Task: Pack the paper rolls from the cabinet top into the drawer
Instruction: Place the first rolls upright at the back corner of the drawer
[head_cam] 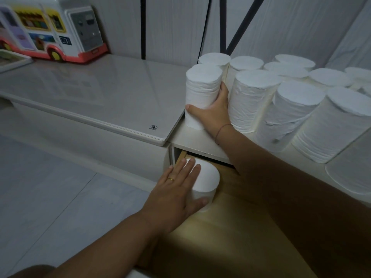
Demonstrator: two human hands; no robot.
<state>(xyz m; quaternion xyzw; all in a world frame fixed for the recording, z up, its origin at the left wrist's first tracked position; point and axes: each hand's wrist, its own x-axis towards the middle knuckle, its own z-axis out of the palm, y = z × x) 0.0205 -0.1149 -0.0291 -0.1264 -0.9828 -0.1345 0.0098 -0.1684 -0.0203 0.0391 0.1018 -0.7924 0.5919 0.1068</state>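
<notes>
- The drawer [236, 223] stood open below the cabinet top [195, 138], but only its wooden floor and back left corner showed; the right forearm crossed over its right part, and its front ran out of the bottom of the view.
- One paper roll in the drawer [207, 180] stood upright in the back left corner; its lower part was hidden by the left hand and by shadow.
- The rolls on the cabinet top [291, 93] stood upright and packed close together; those at the far right were cut off by the picture's edge, so their count could not be told.
- A flat white shape at the right edge, below the rolls, was too cropped to identify.
- The left hand [176, 195] lay against the near left side of the drawer's roll, fingers spread and extended, thumb on the roll's front wall. It touched the roll, but whether it truly gripped it could not be told.
- The right hand [213, 113] reached up onto the cabinet top and was clasped round the front left roll [201, 91], thumb across its lower front, fingers behind it against the neighbouring roll [252, 97].
- A toy bus [50, 29] stood on the lower grey surface [90, 93] at far left, partly cut off.
</notes>
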